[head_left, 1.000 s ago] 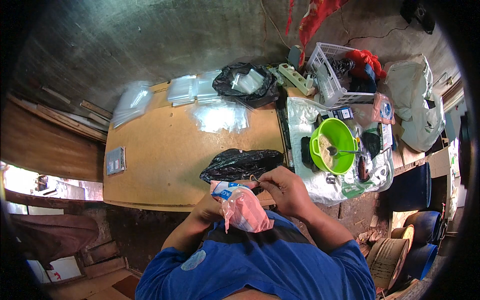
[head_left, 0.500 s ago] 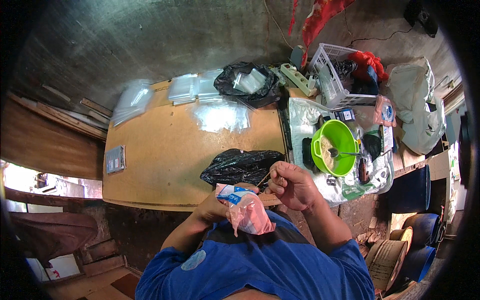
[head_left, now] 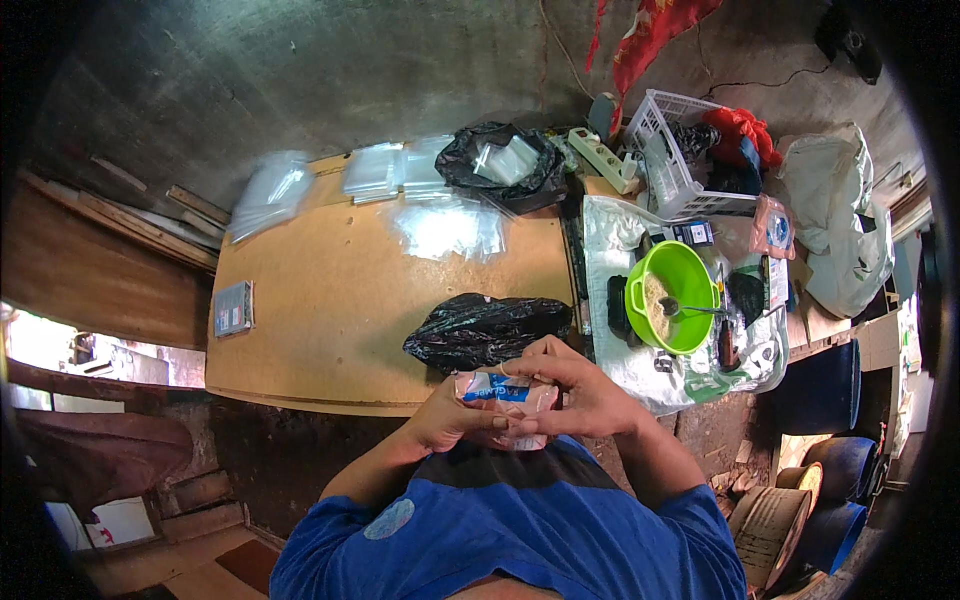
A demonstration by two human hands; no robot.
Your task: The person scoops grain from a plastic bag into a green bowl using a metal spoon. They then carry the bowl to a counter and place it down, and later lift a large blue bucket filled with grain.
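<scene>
Close to my chest, both hands hold a pink plastic packet [head_left: 508,392] with a blue and white printed band. My left hand [head_left: 448,418] grips its left side, thumb lying across the front. On the other side my right hand [head_left: 585,395] is closed round it, with fingers over the top edge. A thin tan band, like a rubber band [head_left: 503,369], shows at the packet's top by my right fingers. Just beyond my hands a crumpled black plastic bag [head_left: 480,330] lies on the wooden table [head_left: 320,300].
Clear plastic bags [head_left: 375,172] lie in stacks along the table's far side, beside an open black bag [head_left: 535,180]. To the right are a green bowl [head_left: 688,270] of grainy stuff with a spoon, a power strip [head_left: 603,160] and a white crate [head_left: 690,205]. Blue barrels [head_left: 845,465] stand lower right.
My right hand has come in from holding a stretched tan band and now grips the packet. The packet, loose-ended before, is now squeezed compactly between both hands.
</scene>
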